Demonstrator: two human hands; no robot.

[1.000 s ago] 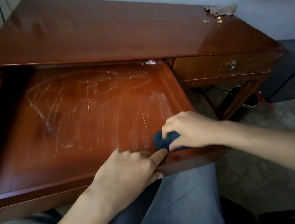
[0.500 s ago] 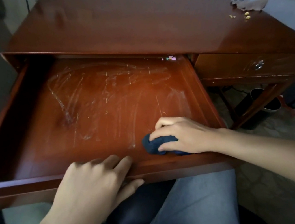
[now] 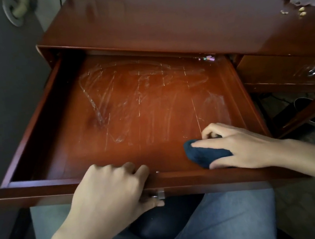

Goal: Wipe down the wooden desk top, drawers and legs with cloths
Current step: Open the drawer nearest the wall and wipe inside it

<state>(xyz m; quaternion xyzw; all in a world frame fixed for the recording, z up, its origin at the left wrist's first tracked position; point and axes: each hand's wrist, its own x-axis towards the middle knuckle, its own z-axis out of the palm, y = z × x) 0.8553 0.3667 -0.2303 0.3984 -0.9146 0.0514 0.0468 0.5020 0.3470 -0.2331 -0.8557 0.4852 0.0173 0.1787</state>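
A reddish wooden desk point(image 3: 168, 16) stands against a pale wall, its wide drawer point(image 3: 141, 109) pulled out, the floor streaked with pale scratches ahead of both hands. The dark blue cloth point(image 3: 204, 154) is bunched, lying lengthwise left to right near the drawer's front right corner. The right hand point(image 3: 237, 144) grips it from above, while the left hand point(image 3: 111, 188), well apart, curls over the drawer's front edge.

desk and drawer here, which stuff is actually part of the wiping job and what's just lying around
Part of the job:
- dark blue cloth, gripped by the right hand
- open drawer, its front held by the left hand
- desk top
- small closed drawer

Just lying about:
- crumbs on the desk top
- metal cup under the desk
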